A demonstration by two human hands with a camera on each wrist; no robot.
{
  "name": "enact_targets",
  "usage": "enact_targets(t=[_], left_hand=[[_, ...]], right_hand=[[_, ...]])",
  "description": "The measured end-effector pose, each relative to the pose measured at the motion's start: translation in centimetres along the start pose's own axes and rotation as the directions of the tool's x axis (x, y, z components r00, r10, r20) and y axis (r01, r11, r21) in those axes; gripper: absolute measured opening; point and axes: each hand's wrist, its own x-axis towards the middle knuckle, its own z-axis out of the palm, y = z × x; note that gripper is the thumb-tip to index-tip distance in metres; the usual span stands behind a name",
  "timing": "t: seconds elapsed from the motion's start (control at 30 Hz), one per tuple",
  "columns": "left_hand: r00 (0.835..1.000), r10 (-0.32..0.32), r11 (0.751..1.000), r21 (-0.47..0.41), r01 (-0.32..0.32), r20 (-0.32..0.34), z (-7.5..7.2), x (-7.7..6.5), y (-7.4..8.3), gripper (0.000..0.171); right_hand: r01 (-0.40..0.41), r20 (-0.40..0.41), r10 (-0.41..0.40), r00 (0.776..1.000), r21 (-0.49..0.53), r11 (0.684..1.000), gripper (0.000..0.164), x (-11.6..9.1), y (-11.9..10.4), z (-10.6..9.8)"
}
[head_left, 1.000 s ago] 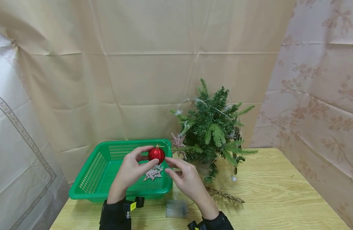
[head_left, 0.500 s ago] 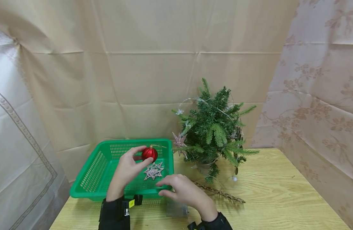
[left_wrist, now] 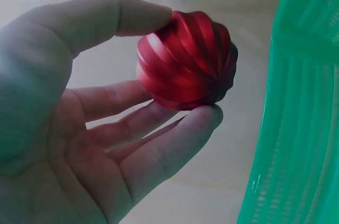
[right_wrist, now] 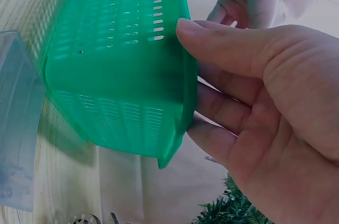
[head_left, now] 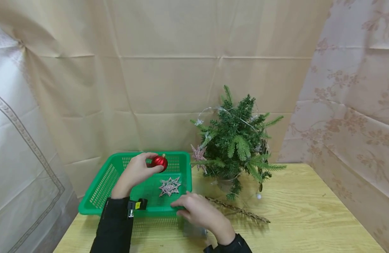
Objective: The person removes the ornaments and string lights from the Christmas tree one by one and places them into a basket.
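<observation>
My left hand (head_left: 135, 174) pinches a red ridged Christmas ball (head_left: 160, 162) between thumb and fingers, above the green plastic basket (head_left: 96, 211). In the left wrist view the ball (left_wrist: 188, 62) is held by the thumb on one side and fingertips on the other. A glittery silver-pink snowflake ornament (head_left: 170, 186) lies inside the basket at its right. My right hand (head_left: 201, 213) is at the basket's near right corner. The right wrist view shows its thumb (right_wrist: 222, 41) on the outer side of the rim, with the fingers curled over the other side.
A small artificial Christmas tree (head_left: 235, 144) stands right of the basket, with a string of lights and a pink glitter star (head_left: 198, 156) on it. A brown twig-like sprig (head_left: 242, 211) and a clear plastic box (right_wrist: 18, 123) lie on the wooden table (head_left: 308, 211).
My left hand has carried the ball leftward, away from the right hand. The right hand has come down from near the ball and taken hold of the basket's rim.
</observation>
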Motion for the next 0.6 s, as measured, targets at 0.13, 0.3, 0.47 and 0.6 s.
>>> enact_targets(t=[0.13,0.3,0.47,0.6], left_hand=[[0.995,-0.016,0.996,0.088,0.008,0.1,-1.1,1.9,-0.8,0.053],[0.974,-0.088,0.985,0.165,0.054,0.207,-1.2,3.3,-3.1,0.04],[0.942,-0.175,0.978,0.165,0.132,0.287,-0.5,3.8,-6.3,0.038],[0.93,-0.206,0.977,0.113,0.18,0.304,0.3,4.2,-8.6,0.041]], right_hand=[[-0.012,0.009,0.012,1.0,-0.003,1.0,0.031,0.0,0.0,0.1],[-0.018,0.001,0.018,1.0,-0.013,1.0,0.03,0.1,0.0,0.2],[-0.016,-0.002,0.016,1.0,-0.015,1.0,0.03,0.0,0.1,0.3],[-0.019,0.0,0.019,1.0,-0.004,1.0,0.03,0.0,0.2,0.2]])
